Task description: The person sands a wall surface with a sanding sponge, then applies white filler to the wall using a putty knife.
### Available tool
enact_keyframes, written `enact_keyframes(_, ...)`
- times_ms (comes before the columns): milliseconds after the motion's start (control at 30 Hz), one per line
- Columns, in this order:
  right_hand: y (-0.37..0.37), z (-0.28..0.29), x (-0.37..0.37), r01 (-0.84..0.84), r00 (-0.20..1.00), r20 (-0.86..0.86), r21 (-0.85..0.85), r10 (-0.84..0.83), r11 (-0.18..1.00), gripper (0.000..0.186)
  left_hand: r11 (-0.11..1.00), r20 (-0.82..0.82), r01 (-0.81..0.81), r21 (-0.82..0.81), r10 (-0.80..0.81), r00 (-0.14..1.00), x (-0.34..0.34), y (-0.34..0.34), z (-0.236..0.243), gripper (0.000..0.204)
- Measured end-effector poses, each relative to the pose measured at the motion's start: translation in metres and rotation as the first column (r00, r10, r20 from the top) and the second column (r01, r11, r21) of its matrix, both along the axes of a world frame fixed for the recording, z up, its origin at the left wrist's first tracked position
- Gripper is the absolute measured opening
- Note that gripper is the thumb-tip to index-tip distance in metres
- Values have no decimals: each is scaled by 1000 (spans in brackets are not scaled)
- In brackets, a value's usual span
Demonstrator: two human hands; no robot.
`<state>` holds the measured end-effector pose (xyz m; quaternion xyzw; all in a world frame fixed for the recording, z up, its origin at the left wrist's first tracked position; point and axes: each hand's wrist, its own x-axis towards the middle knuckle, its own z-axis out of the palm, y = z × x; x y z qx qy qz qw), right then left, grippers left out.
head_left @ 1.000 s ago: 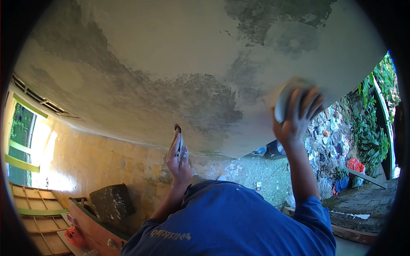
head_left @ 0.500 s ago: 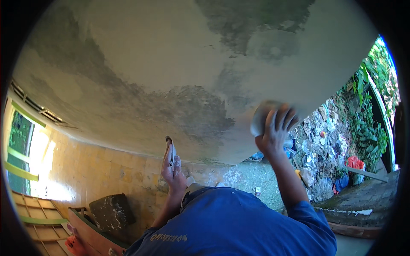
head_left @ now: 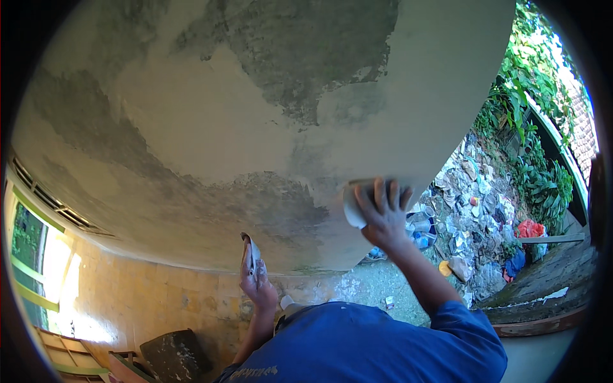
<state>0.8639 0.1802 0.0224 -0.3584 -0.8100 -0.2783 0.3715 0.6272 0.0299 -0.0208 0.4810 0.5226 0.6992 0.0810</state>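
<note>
A large wall point(head_left: 191, 96) rises before me, coated in pale plaster with rough dark grey patches. My right hand point(head_left: 386, 220), fingers spread over the back of it, presses a pale flat scraper blade point(head_left: 352, 207) to the wall near its right edge. Lower and to the left, my left hand point(head_left: 257, 285) grips a thin, curved scraper point(head_left: 248, 249), seen nearly edge-on and held upright just off the wall. Whitish smears mark the fingers of that hand.
Below the wall runs a yellowish tiled floor point(head_left: 159, 287). A dark, paint-spattered container point(head_left: 175, 355) stands at lower left. Mixed rubbish point(head_left: 469, 210) covers the ground at right, beside green plants point(head_left: 543, 172). A window point(head_left: 29, 223) is at far left.
My right hand and its blade have slid leftward and a little down in the picture. The whole view has shifted, so the wall sits lower and further left. Both hands keep their tools.
</note>
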Motion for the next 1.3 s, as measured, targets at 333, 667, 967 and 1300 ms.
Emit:
enact_keyframes(333, 4, 17, -10, 132, 984, -125, 8, -130, 991, 65, 998, 55, 13, 57, -16, 998, -3, 1, -2, 40)
enact_keyframes(667, 3, 85, 2, 61, 955, -289, 2, -58, 998, 65, 1000, 75, -15, -18, 17, 997, -9, -9, -12, 40)
enact_keyframes(967, -21, -51, -5, 51, 997, -50, -177, -61, 983, 61, 1000, 87, 29, 3, -30, 996, 1, -5, -4, 41)
enact_keyframes(1300, -2, 81, 6, 124, 955, -265, -45, -132, 991, 70, 1000, 56, -8, -27, 10, 998, 1, -13, -3, 40)
